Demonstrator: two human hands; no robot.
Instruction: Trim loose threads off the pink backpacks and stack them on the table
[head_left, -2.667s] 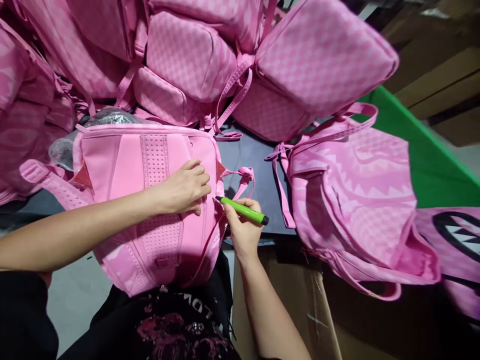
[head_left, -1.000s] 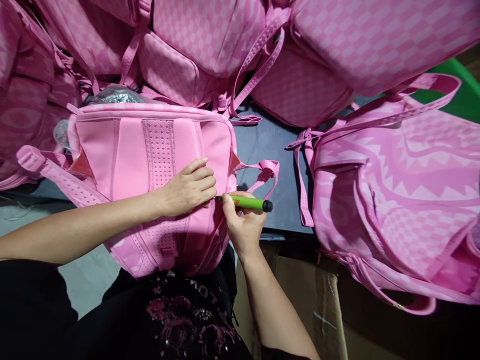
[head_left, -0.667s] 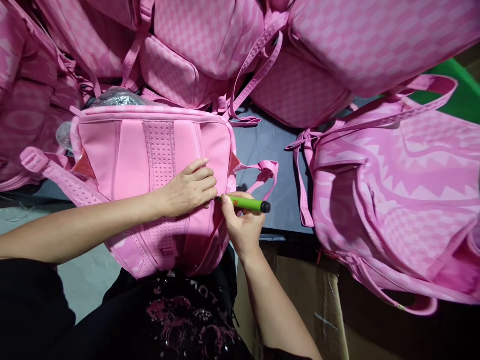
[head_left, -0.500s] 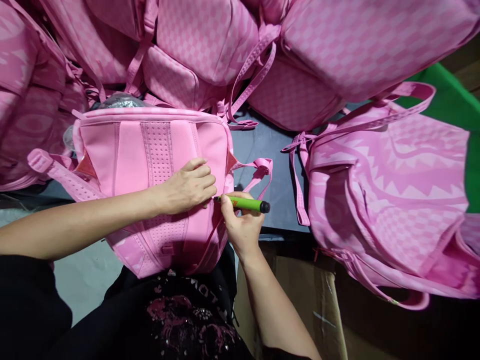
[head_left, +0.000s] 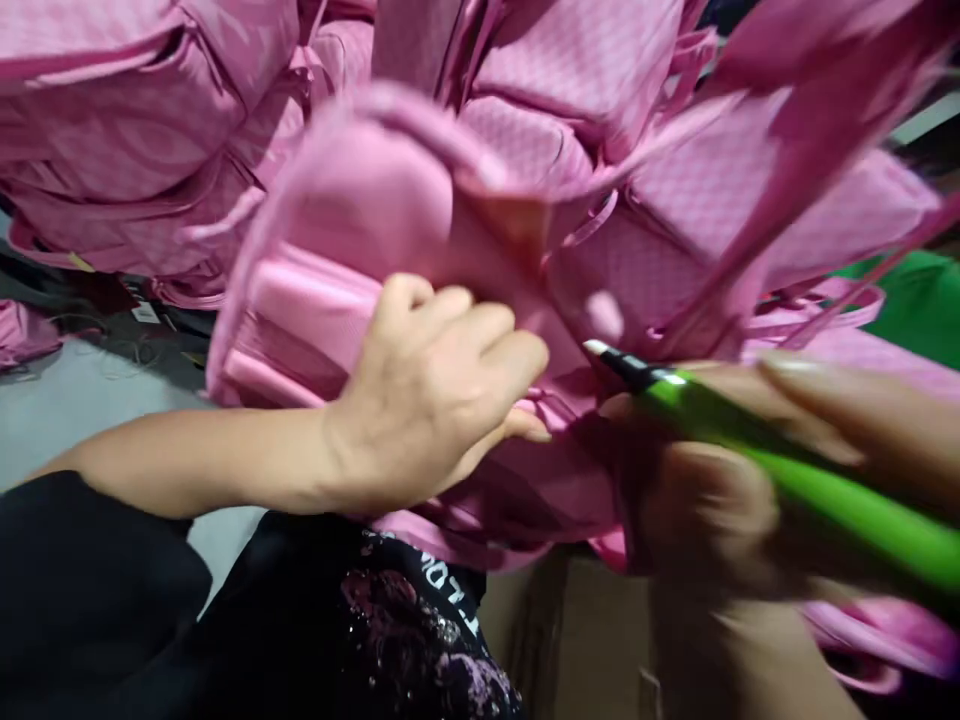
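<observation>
A pink backpack (head_left: pixel 420 190) is lifted and tilted in front of me, its padded back panel toward me and its edges blurred. My left hand (head_left: pixel 450 380) is closed on the bag's side, fingers curled and thumb pressed against the fabric near a strap. Close to the camera, my right hand (head_left: pixel 712 510) grips a green marker (head_left: pixel 817 480) with a black collar. The pale tip is bare and points left toward the bag, just right of my left fingers. I cannot tell whether the tip touches it.
Several pink backpacks (head_left: pixel 555 50) are heaped across the back and left. Green material (head_left: pixel 915 300) lies at the right. Below stands a cardboard box (head_left: pixel 600 640). At left, a white tag (head_left: pixel 144 308) hangs by the bags above the grey floor (head_left: pixel 45 390).
The backpack has turned and risen toward the camera. My right hand and the marker have come much nearer and moved right. My left hand has shifted right along the bag. The view has swung left.
</observation>
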